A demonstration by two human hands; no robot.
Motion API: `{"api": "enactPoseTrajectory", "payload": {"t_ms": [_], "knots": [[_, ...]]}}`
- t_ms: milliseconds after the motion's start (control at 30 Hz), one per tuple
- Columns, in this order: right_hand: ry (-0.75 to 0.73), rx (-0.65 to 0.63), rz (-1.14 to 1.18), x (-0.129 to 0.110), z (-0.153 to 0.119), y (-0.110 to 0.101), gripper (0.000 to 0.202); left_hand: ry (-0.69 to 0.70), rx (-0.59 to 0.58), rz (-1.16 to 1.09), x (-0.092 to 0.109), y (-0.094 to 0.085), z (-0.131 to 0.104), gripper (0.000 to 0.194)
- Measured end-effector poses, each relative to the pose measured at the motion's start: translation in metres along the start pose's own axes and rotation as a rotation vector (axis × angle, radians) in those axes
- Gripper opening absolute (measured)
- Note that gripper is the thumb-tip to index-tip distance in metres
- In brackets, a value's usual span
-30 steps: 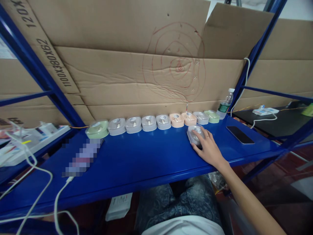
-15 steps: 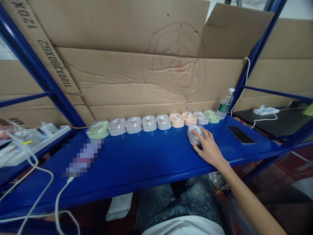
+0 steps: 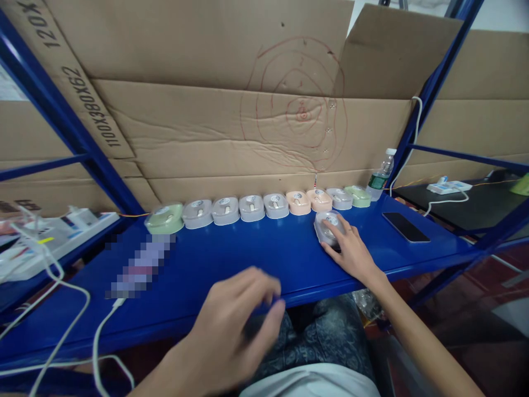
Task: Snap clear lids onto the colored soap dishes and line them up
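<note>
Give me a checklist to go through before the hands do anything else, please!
1. Right hand touching the front grey box: ok.
2. Right hand gripping firmly: cannot tell.
3. Left hand free: ok, blurred, but nothing shows between thumb and fingers.
4. Left hand on that box too: not ok, it's apart from it.
5. Bottle upright, cap on: ok.
6. Dark phone apart from both hands: ok.

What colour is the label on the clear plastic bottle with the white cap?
The label is mostly green; it shows best in the head view.
</note>
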State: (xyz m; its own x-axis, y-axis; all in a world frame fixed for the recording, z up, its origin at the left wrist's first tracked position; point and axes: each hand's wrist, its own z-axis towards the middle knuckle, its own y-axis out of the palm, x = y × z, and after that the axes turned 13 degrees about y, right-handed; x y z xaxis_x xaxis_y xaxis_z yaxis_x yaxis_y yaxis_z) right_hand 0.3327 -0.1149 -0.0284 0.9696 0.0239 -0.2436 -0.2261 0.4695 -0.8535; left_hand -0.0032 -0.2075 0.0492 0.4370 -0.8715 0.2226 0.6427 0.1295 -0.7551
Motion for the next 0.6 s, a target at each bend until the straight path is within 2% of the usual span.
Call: {"api": "enactPoseTrajectory", "payload": {"t_ms": [67,133,267,433,600], "knots": [[0.003,-0.008,0.017,-0.010,-0.003,0.000,0.063,-0.091,-0.057,-0.026,-0.022,0.020,0.024,0.027],[0.002,-0.034,0.046,-0.024,-0.008,0.000,0.071,-0.172,-0.096,-0.032,-0.042,0.041,0.043,0.047],[-0.041,-0.152,0.168,-0.051,-0.017,-0.003,0.078,-0.223,-0.175,-0.041,-0.064,0.074,0.059,0.062],[-0.191,-0.247,0.446,-0.057,-0.018,-0.005,0.076,-0.314,-0.196,0.188,-0.072,0.090,0.071,0.070],[-0.201,-0.263,0.590,-0.049,-0.012,-0.002,0.071,-0.389,-0.280,0.400,-0.078,0.092,0.088,0.068]]}}
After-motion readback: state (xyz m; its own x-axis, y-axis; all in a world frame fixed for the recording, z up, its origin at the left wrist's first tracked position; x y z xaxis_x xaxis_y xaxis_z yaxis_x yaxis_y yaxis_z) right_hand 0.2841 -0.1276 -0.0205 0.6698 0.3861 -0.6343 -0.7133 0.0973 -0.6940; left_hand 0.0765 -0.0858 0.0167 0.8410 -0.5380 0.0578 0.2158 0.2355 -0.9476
